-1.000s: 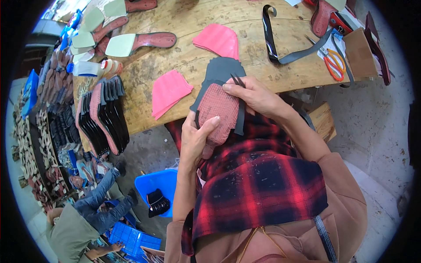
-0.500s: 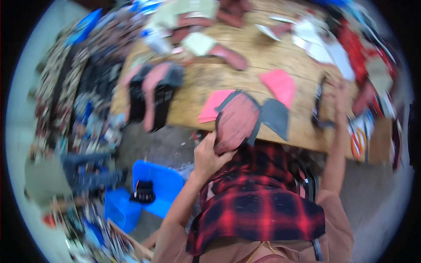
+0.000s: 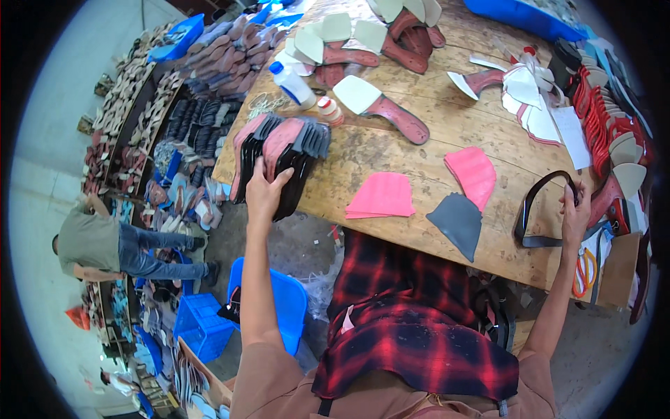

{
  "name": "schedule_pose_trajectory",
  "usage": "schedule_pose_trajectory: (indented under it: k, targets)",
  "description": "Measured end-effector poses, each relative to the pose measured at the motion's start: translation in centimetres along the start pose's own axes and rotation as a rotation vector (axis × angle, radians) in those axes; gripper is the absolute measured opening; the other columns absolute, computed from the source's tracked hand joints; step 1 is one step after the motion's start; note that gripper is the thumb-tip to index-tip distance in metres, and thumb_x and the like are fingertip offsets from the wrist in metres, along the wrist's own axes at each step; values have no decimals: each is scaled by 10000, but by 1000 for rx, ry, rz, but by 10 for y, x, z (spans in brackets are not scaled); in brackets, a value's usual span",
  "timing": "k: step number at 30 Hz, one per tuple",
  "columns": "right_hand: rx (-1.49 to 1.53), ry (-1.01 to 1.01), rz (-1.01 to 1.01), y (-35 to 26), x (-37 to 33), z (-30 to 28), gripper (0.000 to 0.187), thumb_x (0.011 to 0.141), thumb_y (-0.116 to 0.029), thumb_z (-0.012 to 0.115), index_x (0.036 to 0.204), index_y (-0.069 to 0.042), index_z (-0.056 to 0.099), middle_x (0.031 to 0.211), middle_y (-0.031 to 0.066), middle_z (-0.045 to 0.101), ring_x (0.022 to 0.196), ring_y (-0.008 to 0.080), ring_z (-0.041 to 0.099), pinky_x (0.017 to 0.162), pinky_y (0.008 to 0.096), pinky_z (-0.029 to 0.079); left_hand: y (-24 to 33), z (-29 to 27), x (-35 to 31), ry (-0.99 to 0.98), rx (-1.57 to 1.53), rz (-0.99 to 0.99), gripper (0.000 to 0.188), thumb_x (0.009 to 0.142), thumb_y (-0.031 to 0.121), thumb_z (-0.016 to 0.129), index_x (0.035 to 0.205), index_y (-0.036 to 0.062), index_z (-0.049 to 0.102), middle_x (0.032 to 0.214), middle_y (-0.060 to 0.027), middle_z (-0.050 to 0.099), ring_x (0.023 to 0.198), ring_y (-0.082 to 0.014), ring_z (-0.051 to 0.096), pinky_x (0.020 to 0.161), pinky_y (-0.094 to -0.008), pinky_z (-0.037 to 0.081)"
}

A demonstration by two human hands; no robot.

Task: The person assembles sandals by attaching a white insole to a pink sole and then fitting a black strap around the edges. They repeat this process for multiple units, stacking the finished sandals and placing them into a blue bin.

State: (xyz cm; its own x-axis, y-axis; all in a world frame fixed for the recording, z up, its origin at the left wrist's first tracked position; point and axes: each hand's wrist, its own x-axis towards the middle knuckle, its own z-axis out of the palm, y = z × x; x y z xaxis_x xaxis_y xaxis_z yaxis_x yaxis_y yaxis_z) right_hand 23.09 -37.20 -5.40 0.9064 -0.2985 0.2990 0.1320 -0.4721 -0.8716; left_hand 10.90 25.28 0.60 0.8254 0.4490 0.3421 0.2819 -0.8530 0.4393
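Note:
Two stacks of insoles with pink tops, grey ends and black glossy sides overhang the table's left front edge. My left hand grips the near end of the right-hand stack, thumb and fingers on either side of a piece. Over the table's right side my right hand has its fingers closed on a black looped strip; its lower part looks grey. Between my hands lie pink cut pieces, another pink piece and a dark grey piece overlapping it.
The wooden table also carries a white bottle with a blue cap, a small red-and-white bottle and reddish soles with white heel pieces. Orange-handled scissors hang at the right. Blue bins stand below. A person bends at shelves.
My left hand has moved left from the table's front edge to the insole stack. The pink, ribbed insole it held is no longer in front of me. My right hand has lowered slightly.

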Motion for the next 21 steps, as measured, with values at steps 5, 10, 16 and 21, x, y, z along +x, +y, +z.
schedule_pose_trajectory:
  k: [5, 10, 16, 21]
  targets:
    - [255, -150, 243, -45, -15, -11, 140, 928, -170, 676, 1000, -80, 597, 761, -60, 539, 560, -4, 432, 440, 167, 288, 123, 42, 4, 167, -197, 417, 688, 803, 278, 779, 1331, -50, 484, 1302, -254, 549, 1224, -391, 520, 1031, -433, 406]
    - [478, -63, 247, -38, -14, 25, 147, 906, -170, 670, 994, -81, 594, 844, -5, 650, 474, 2, 403, 382, 169, 278, 170, 135, 54, -205, -702, 254, 620, 849, 301, 745, 1306, -46, 510, 1226, -237, 576, 1129, -364, 562, 981, -417, 434]
    - [477, 77, 304, 30, -40, 28, 152, 938, -201, 649, 996, -77, 585, 764, 1, 622, 473, 14, 414, 406, 177, 290, 164, 183, 200, 346, -549, 109, 825, 818, 415, 761, 1362, -96, 409, 1272, -273, 522, 1200, -386, 509, 1045, -439, 381]
    - [355, 104, 334, 23, -42, 41, 156, 974, -213, 610, 1001, -61, 595, 780, 17, 623, 548, 22, 444, 481, 189, 320, 113, 180, 303, 595, -510, -307, 891, 759, 374, 821, 1363, -105, 374, 1366, -297, 419, 1232, -398, 473, 1062, -446, 385]
